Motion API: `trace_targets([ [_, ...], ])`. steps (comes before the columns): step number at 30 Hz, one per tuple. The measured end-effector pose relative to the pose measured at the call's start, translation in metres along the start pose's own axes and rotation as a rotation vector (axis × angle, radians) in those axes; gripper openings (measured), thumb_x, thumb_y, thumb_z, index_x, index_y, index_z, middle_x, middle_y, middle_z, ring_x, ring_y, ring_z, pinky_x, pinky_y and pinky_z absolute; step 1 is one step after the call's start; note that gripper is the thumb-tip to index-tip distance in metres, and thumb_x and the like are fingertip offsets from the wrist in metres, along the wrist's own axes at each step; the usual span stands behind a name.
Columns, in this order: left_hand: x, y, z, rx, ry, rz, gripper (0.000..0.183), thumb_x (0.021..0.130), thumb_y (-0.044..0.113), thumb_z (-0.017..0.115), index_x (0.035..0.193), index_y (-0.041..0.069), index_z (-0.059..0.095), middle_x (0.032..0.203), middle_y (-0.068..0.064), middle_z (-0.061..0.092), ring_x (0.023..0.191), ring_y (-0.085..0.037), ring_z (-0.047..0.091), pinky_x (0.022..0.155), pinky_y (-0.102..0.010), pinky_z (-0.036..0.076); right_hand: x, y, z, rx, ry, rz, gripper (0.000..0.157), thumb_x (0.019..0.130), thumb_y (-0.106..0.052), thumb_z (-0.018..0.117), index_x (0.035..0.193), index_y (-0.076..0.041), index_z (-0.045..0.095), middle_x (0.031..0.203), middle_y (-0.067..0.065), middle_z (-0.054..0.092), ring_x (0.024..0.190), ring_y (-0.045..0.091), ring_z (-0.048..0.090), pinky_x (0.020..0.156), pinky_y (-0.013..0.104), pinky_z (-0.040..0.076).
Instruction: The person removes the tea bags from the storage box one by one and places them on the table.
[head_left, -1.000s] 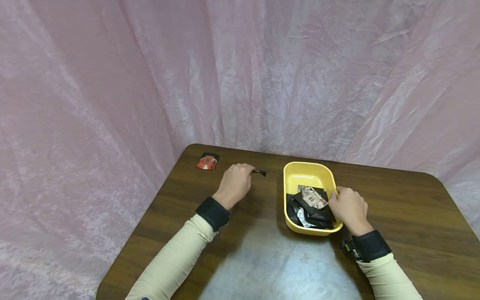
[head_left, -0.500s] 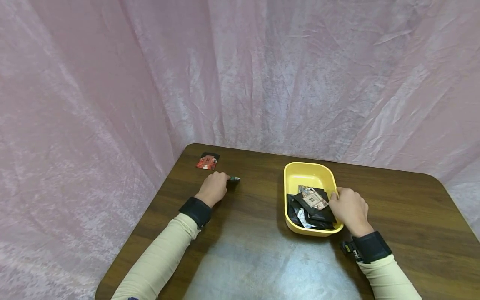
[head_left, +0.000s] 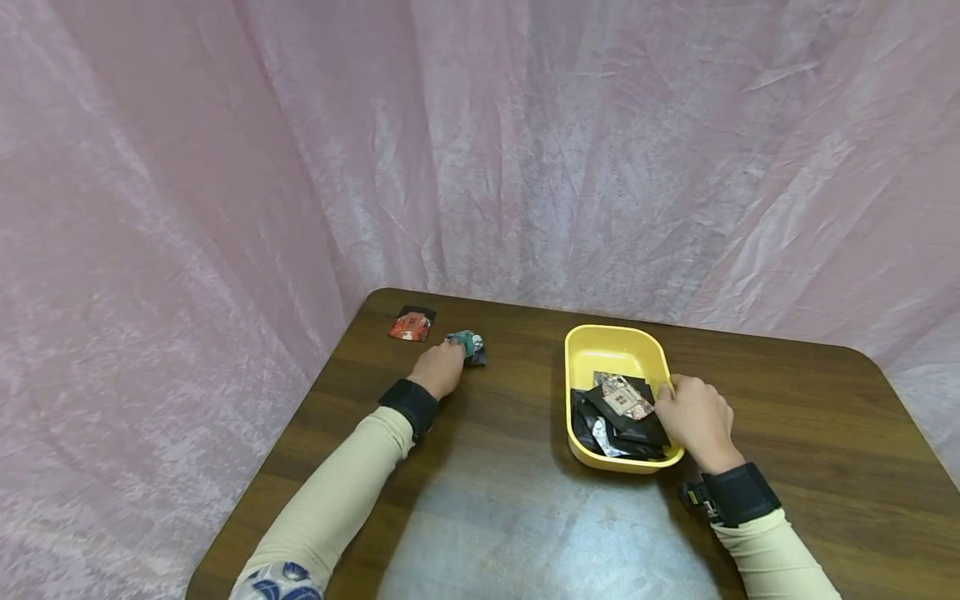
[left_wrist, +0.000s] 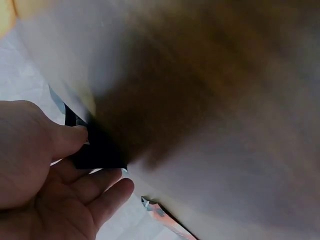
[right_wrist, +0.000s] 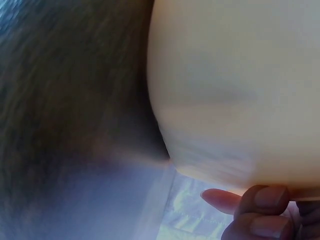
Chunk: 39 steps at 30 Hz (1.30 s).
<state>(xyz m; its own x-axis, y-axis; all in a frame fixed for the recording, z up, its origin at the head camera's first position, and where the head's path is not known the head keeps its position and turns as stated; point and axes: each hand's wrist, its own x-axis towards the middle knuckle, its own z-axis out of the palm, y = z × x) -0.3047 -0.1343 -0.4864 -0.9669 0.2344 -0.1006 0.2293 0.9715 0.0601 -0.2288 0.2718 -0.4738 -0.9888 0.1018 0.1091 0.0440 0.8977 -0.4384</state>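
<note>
My left hand [head_left: 438,370] pinches a small green and black packet [head_left: 474,347] at the table's left side. In the left wrist view, the thumb and fingers close on the packet's black back [left_wrist: 102,152], low over the wood. Just to its left lies a red and black packet [head_left: 412,323], flat near the far left corner. My right hand [head_left: 697,419] grips the right rim of a yellow plastic tub [head_left: 611,354]. Several black packets [head_left: 637,432] are heaped in the tub's near half, a patterned one [head_left: 624,398] on top.
The brown wooden table [head_left: 795,417] has rounded far corners. A pink velvety curtain [head_left: 600,167] hangs right behind its far edge. Bright light reflects off the table's near middle [head_left: 517,517].
My left hand has moved left with the green and black packet, from near the tub to beside the red one, and the packet has turned flatter. The right hand stays on the tub.
</note>
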Motion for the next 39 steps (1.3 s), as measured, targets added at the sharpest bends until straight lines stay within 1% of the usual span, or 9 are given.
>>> trace_targets([
  [3, 0.01, -0.001, 0.001, -0.002, -0.009, -0.002, 0.033, 0.112, 0.005, 0.046, 0.139, -0.003, 0.065, 0.145, -0.027, 0.064, 0.126, -0.041, 0.069, 0.101, -0.053, 0.061, 0.0, 0.0, 0.0, -0.002, -0.005, 0.0, 0.036, 0.104, -0.025, 0.05, 0.072, -0.015, 0.062, 0.07, 0.009, 0.065, 0.067, 0.032, 0.065, 0.052, 0.038, 0.036],
  [5, 0.016, -0.004, 0.001, -0.009, -0.026, -0.004, 0.037, 0.113, 0.005, 0.044, 0.146, -0.002, 0.06, 0.152, -0.026, 0.058, 0.136, -0.042, 0.064, 0.107, -0.054, 0.058, 0.0, 0.0, 0.0, -0.001, -0.004, 0.0, 0.036, 0.104, -0.025, 0.05, 0.071, -0.015, 0.06, 0.069, 0.008, 0.064, 0.066, 0.031, 0.064, 0.052, 0.038, 0.036],
  [10, 0.026, -0.011, -0.001, -0.02, -0.105, 0.005, 0.05, 0.113, 0.007, 0.043, 0.162, -0.002, 0.039, 0.172, -0.025, 0.034, 0.161, -0.042, 0.035, 0.122, -0.055, 0.046, 0.0, 0.0, 0.0, 0.004, 0.003, -0.002, 0.037, 0.105, -0.025, 0.05, 0.071, -0.014, 0.061, 0.069, 0.008, 0.063, 0.065, 0.03, 0.062, 0.052, 0.038, 0.036],
  [14, 0.029, -0.016, -0.001, -0.019, -0.143, 0.017, 0.06, 0.11, 0.008, 0.047, 0.166, -0.003, 0.029, 0.176, -0.024, 0.024, 0.166, -0.041, 0.024, 0.126, -0.055, 0.04, 0.0, -0.001, 0.0, 0.004, 0.005, -0.003, 0.037, 0.105, -0.025, 0.051, 0.07, -0.014, 0.06, 0.068, 0.008, 0.062, 0.065, 0.03, 0.062, 0.052, 0.037, 0.035],
  [18, 0.032, -0.019, -0.001, -0.031, -0.155, 0.022, 0.063, 0.108, 0.009, 0.047, 0.167, -0.004, 0.027, 0.177, -0.025, 0.021, 0.167, -0.041, 0.021, 0.128, -0.055, 0.037, 0.0, -0.002, -0.001, 0.002, 0.002, 0.001, 0.036, 0.104, -0.025, 0.051, 0.071, -0.014, 0.061, 0.069, 0.008, 0.063, 0.066, 0.03, 0.062, 0.052, 0.038, 0.036],
  [23, 0.032, -0.019, -0.004, -0.058, -0.178, 0.018, 0.06, 0.113, 0.018, 0.042, 0.166, -0.006, 0.026, 0.177, -0.026, 0.02, 0.167, -0.041, 0.018, 0.131, -0.055, 0.033, 0.0, -0.001, 0.0, 0.0, 0.001, 0.005, 0.034, 0.104, -0.026, 0.051, 0.075, -0.013, 0.064, 0.07, 0.01, 0.065, 0.067, 0.032, 0.064, 0.052, 0.038, 0.036],
  [28, 0.028, -0.017, -0.01, -0.068, -0.185, 0.022, 0.061, 0.115, 0.024, 0.044, 0.165, -0.006, 0.029, 0.177, -0.026, 0.02, 0.167, -0.041, 0.02, 0.13, -0.056, 0.033, -0.001, 0.0, 0.0, 0.0, 0.001, 0.005, 0.035, 0.105, -0.026, 0.051, 0.076, -0.013, 0.065, 0.069, 0.009, 0.063, 0.066, 0.031, 0.063, 0.053, 0.037, 0.035],
  [32, 0.025, -0.017, -0.012, -0.087, -0.178, 0.027, 0.061, 0.114, 0.025, 0.046, 0.165, -0.007, 0.03, 0.176, -0.026, 0.021, 0.167, -0.042, 0.02, 0.131, -0.056, 0.032, -0.001, 0.0, 0.0, -0.001, 0.002, 0.006, 0.036, 0.105, -0.025, 0.051, 0.072, -0.013, 0.061, 0.068, 0.008, 0.061, 0.065, 0.03, 0.061, 0.053, 0.037, 0.035],
  [39, 0.026, -0.02, -0.01, -0.08, -0.168, 0.024, 0.063, 0.114, 0.027, 0.047, 0.164, -0.006, 0.031, 0.177, -0.026, 0.022, 0.167, -0.04, 0.02, 0.132, -0.054, 0.03, 0.0, -0.001, -0.001, 0.006, 0.002, 0.007, 0.035, 0.104, -0.025, 0.05, 0.074, -0.014, 0.063, 0.068, 0.008, 0.063, 0.065, 0.03, 0.062, 0.052, 0.038, 0.035],
])
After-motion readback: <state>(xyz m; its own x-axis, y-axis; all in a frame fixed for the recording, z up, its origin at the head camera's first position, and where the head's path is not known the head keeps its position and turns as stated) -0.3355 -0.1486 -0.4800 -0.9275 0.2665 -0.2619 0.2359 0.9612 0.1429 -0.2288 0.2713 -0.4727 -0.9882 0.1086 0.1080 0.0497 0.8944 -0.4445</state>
